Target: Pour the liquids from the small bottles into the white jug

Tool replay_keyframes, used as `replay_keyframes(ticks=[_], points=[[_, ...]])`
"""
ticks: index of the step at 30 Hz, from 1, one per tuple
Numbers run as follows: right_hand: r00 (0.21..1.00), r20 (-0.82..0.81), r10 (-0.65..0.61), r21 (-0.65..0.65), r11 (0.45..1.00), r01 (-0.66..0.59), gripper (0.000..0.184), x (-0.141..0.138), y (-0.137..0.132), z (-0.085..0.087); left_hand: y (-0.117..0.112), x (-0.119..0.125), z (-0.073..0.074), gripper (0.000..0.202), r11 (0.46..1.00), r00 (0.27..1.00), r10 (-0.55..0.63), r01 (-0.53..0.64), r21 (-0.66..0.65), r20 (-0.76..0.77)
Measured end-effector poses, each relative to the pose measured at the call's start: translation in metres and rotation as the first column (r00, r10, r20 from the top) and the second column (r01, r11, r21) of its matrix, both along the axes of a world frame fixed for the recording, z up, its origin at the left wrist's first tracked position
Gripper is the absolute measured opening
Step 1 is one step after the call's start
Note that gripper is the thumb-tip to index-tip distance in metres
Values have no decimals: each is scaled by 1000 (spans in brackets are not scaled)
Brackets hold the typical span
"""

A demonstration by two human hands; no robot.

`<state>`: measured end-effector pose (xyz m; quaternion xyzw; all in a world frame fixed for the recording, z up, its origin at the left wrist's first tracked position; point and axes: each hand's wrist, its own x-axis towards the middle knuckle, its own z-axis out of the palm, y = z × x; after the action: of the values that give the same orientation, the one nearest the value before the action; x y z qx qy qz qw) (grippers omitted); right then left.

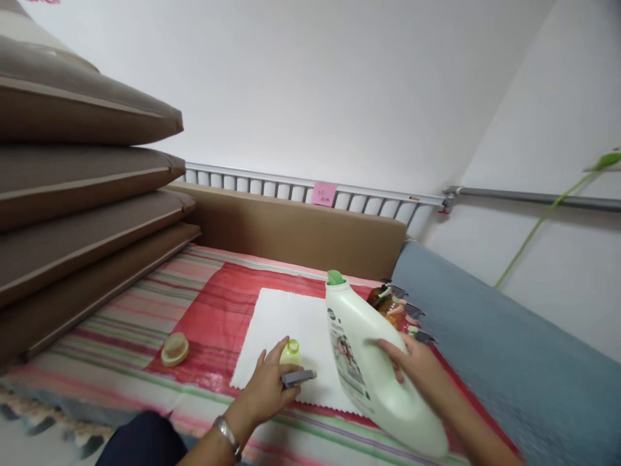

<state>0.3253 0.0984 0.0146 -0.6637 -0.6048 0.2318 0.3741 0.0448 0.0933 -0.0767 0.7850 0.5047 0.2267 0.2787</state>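
My right hand (407, 359) grips the handle of a large pale-green detergent bottle (361, 336). The bottle is tilted, its uncapped green spout (334, 277) up and to the left. With fingers curled, my left hand (266, 388) holds a small yellow-green bottle (292, 353) whose open mouth faces up. A grey piece (299, 378), perhaps a spray or pump head, also sits at these fingers. Under the small bottle lies a white sheet with scalloped edges (276, 310). A round pale cap (174, 349) rests to the left of it.
A red plastic sheet (213, 323) covers part of a striped cloth (121, 310). Small coloured items (392, 307) lie behind the large bottle. Thick brown cushions (97, 175) are stacked at left. Behind are a brown panel (291, 230) and a radiator (257, 186) bearing a pink note (324, 193).
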Motion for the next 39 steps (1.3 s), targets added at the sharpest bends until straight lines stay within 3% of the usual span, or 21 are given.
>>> replay_keyframes(ticks=[5, 10, 15, 21, 32, 39], points=[[942, 215, 257, -286, 939, -191, 39, 8, -22, 31, 1, 0, -3, 34, 1000, 1000, -8, 8, 23, 5], [880, 228, 416, -367, 874, -318, 42, 10, -31, 41, 3, -2, -4, 37, 999, 1000, -20, 20, 38, 13], [817, 361, 450, -387, 869, -308, 40, -1, -26, 49, 4, -2, -9, 40, 998, 999, -22, 20, 52, 35], [685, 577, 443, -354, 893, -279, 33, -17, -15, 54, 6, -1, -15, 41, 999, 998, -21, 19, 44, 52], [587, 676, 446, -381, 893, -240, 29, -32, -7, 79, 6, 0, -17, 42, 999, 999, -21, 19, 34, 45], [538, 722, 434, -360, 901, -244, 28, -39, -4, 86, 7, 1, -18, 45, 1000, 999, -12, 11, 25, 34]])
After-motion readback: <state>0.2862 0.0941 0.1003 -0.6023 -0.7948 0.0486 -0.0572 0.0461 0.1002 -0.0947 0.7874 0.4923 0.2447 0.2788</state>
